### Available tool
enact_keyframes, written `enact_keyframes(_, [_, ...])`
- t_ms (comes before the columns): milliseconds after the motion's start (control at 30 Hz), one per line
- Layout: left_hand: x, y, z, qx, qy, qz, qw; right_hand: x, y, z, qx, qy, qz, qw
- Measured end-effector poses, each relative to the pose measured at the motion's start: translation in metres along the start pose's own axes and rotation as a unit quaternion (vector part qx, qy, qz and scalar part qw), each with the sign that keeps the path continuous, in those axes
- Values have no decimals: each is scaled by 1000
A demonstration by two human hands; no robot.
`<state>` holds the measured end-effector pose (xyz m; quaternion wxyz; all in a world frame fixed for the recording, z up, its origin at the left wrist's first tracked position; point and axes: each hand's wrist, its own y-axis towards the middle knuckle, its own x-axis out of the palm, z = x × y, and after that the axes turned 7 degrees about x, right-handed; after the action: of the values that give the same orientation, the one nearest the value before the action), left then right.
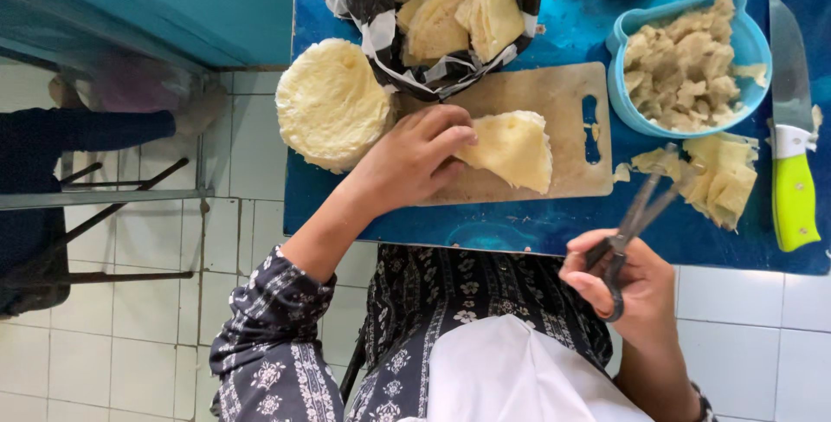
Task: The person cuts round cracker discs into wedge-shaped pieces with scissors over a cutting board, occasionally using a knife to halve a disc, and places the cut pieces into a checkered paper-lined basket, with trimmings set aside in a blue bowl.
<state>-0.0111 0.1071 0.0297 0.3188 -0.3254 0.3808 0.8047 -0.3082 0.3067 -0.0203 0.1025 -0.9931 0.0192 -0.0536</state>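
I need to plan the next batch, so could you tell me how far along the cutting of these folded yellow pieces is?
Done: the blue bowl is heaped with cut chunks, and trimmings lie beside it. In hand: the left hand presses a folded piece on the cutting board; the right hand holds scissors. Left: a round stack and folded pieces in the striped bag look uncut.

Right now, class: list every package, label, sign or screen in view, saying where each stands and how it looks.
Black-and-white striped plastic bag: far edge of the blue table, behind the wooden cutting board; open, crumpled, holding pale yellow folded pieces.
Labels, signs, screens: none in view.
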Motion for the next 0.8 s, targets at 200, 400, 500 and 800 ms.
enact_keyframes(200, [-2,-7,-11,152,244,-7,958,22,12,-16,24,4,-62,998])
enact_keyframes(400, [-12,12,-15,140,116,-5,983,63,22,-29,52,-74,57,994])
enact_keyframes(500, [-16,20,-7,52,64,-36,996,87,41,-43,-72,-198,131,969])
enact_keyframes(800, [-41,43,-11,-19,-83,-114,990,108,103,-70,-217,-360,116,900])
